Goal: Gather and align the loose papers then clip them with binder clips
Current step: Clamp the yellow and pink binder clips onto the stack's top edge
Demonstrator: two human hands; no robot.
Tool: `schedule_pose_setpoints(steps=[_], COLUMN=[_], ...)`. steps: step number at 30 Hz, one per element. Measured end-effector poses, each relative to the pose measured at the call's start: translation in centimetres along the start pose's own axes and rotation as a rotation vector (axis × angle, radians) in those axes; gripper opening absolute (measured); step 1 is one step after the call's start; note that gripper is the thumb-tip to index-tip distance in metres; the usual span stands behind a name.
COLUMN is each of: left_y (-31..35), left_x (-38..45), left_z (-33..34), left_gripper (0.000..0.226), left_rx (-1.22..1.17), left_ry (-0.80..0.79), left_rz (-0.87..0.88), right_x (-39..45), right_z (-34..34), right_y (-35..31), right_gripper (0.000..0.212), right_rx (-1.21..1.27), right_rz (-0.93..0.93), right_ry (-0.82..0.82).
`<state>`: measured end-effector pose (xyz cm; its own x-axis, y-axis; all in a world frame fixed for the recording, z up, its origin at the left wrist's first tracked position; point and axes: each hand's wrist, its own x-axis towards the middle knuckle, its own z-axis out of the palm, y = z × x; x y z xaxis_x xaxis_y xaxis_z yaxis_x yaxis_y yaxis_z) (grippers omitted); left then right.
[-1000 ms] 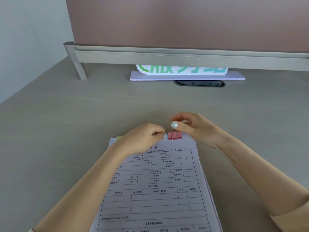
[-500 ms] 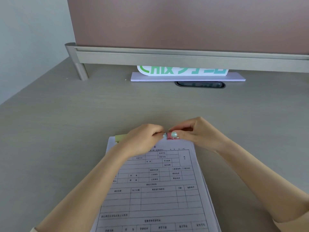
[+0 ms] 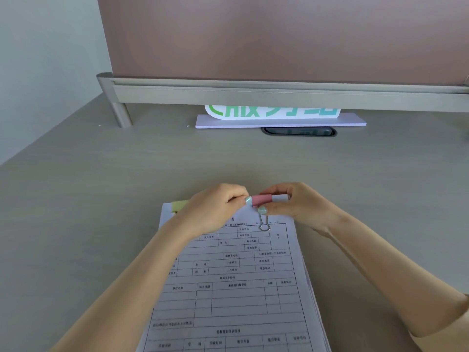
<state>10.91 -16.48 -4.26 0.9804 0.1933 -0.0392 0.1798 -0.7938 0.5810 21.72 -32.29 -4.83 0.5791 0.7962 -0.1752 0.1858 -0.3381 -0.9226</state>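
Observation:
A stack of printed forms (image 3: 236,295) lies on the desk in front of me. A pink binder clip (image 3: 262,199) sits on the stack's top edge, one wire handle (image 3: 264,224) folded flat onto the top sheet. My left hand (image 3: 215,212) is curled at the top edge just left of the clip, its fingertip against the clip's side. My right hand (image 3: 294,203) pinches the clip from the right, thumb on its lower edge. A yellow-green binder clip (image 3: 179,205) peeks out at the top left corner, mostly hidden by my left hand.
The grey desk (image 3: 101,224) stretches to both sides. At the back stands a partition screen on a metal rail (image 3: 279,92). Under it sits a white sign with green letters (image 3: 274,115), and a dark cable grommet (image 3: 299,131) lies in front of it.
The clip's upright wire handle has been folded down flat onto the top sheet. My right thumb moved from above the clip to its lower edge. My left hand stayed put.

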Motion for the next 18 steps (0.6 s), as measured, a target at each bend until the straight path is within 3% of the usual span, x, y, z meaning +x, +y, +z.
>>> schedule_pose_setpoints(steps=[4, 8, 11, 15, 18], left_y=[0.3, -0.3, -1.0, -1.3, -1.9], left_x=[-0.2, -0.1, -0.2, -0.4, -0.7], left_z=[-0.6, -1.7, -2.7, -2.9, -2.7], left_gripper=[0.026, 0.028, 0.029, 0.017, 0.049], left_rx=[0.040, -0.031, -0.066, -0.074, -0.042], left_ry=[0.083, 0.224, 0.275, 0.391, 0.639], left_rz=[0.036, 0.033, 0.001, -0.075, -0.212], right_x=[-0.2, -1.0, -2.5, -3.6, -4.0], right_z=[0.5, 0.8, 0.9, 1.3, 1.2], right_y=[-0.1, 0.1, 0.8, 2.0, 1.9], right_gripper=[0.015, 0.032, 0.027, 0.030, 0.023], right_rx=[0.103, 0.320, 0.123, 0.025, 0.121], right_rz=[0.006, 0.134, 0.102, 0.035, 0.005], right_ry=[0.020, -0.033, -0.113, 0.095, 0.276])
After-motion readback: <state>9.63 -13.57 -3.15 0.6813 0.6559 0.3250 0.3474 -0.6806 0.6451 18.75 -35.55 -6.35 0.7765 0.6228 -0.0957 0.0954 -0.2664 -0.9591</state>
